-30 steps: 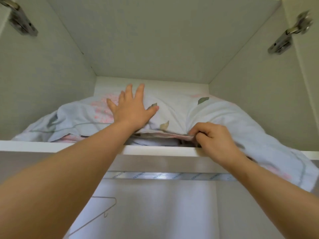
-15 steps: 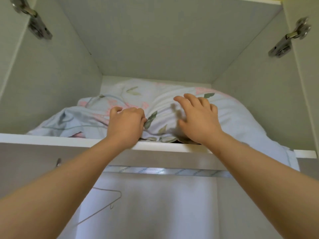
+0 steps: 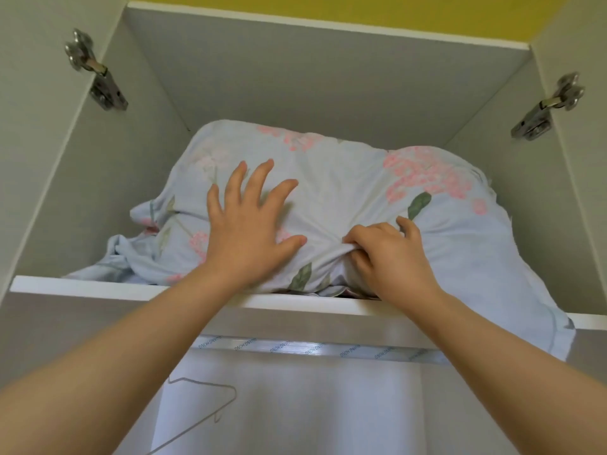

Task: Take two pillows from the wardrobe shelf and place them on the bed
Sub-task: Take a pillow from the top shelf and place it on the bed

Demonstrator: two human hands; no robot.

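- Fingers of your left hand (image 3: 249, 238) lie spread, flat on the floral pillow (image 3: 345, 192); your right hand (image 3: 391, 257) pinches a fold of its cover, centre frame.
- The pillow's right corner overhangs the front edge of the wardrobe shelf (image 3: 98, 287); open room above.
- One pillow shows plainly; a second cannot be told.

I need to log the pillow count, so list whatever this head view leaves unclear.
- A second pillow: in the head view, the floral pillow covers whatever lies under it on the shelf. Only a sliver of fabric shows at the shelf edge.
- Fingertips of the right hand: buried in the bunched fabric it grips.
- The wire hanger: cut off by the bottom edge.
- The bed: outside the frame.
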